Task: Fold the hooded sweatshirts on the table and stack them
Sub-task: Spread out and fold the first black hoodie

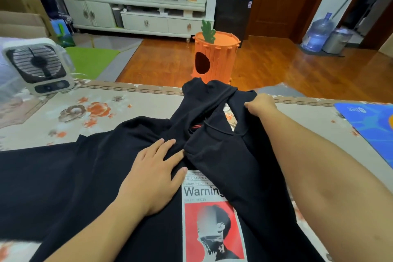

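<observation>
A black hooded sweatshirt [85, 181] lies spread on the table, chest up, with a white and red "Warning" print [210, 219] near me. Its hood [204, 100] points to the table's far edge. My left hand [155, 174] rests flat on the chest, fingers apart, just left of the print. My right hand [260, 105] is far out by the hood, fingers closed on a bunch of black fabric. A fold of black cloth [231, 168] lies across the right part of the print.
The table [106, 108] has a flowered cloth. A small white fan [39, 66] stands at its far left corner and a blue mat [370, 121] lies at the right edge. An orange carrot-shaped bin [214, 55] stands on the wooden floor beyond.
</observation>
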{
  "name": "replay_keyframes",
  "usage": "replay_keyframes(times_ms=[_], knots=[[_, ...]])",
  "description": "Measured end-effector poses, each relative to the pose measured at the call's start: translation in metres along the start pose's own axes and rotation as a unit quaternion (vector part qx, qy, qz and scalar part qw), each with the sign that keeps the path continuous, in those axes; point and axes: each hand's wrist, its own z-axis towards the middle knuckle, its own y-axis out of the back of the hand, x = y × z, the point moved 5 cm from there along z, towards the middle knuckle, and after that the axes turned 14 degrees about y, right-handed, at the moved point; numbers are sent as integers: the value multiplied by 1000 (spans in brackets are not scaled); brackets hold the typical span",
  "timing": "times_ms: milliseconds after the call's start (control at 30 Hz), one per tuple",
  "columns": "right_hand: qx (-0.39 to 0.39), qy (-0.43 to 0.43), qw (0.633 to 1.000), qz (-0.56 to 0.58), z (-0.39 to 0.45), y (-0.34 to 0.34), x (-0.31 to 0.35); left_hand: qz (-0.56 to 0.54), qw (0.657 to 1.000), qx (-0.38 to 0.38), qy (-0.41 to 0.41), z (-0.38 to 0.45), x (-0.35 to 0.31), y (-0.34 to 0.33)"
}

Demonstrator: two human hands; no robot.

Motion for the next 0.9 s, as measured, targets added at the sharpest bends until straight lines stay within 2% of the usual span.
replay_keyframes(times_ms=[67, 100, 167, 233, 333, 400, 500, 533, 600, 633, 667, 700, 733, 767, 800, 867, 900], knots=[[1, -25, 998, 57, 6, 1, 0, -10, 1000, -3, -1, 0, 1, 0], [-16, -43, 991, 125, 8, 6, -7, -14, 1000, -3, -2, 0, 1, 0], [-90, -83, 949, 291, 3, 28, -27, -10, 1000, -1, 0, -1, 1, 1], [-192, -99, 911, 352, -17, 71, -52, -7, 1000, 3, 2, -1, 0, 2], [-358, -91, 902, 225, -63, 156, -85, -13, 1000, 4, 7, -2, -2, 5], [-383, -23, 919, 88, -87, 199, -86, -7, 1000, 8, 9, -1, -2, 3], [-324, 83, 941, -48, -102, 215, -62, 2, 1000, 6, 13, -2, -3, 4], [-293, 127, 944, -83, -111, 200, -46, 0, 1000, 6, 13, -2, -3, 4], [-208, 275, 929, -137, -138, 142, -5, 0, 1000, 6, 11, -2, -3, 3], [-112, 352, 915, -161, -162, 98, 15, 0, 1000, 4, 9, -1, -2, 3], [28, 409, 891, -196, -192, 48, 25, -2, 1000, 2, 8, -1, -1, 4], [164, 426, 859, -231, -224, 5, 26, -5, 1000, 0, 7, -1, -1, 4], [265, 400, 843, -243, -252, -22, 19, -7, 1000, -1, 6, -1, -1, 4], [294, 389, 846, -216, -272, -28, 17, -6, 1000, -2, 6, -1, 0, 3], [271, 388, 868, -150, -279, -21, 19, -5, 1000, -2, 5, -1, 0, 3], [180, 365, 913, 6, -263, 8, 20, -3, 1000, -4, 4, -1, -1, 3], [135, 316, 937, 64, -248, 22, 14, -2, 1000, -4, 3, -1, -1, 4]])
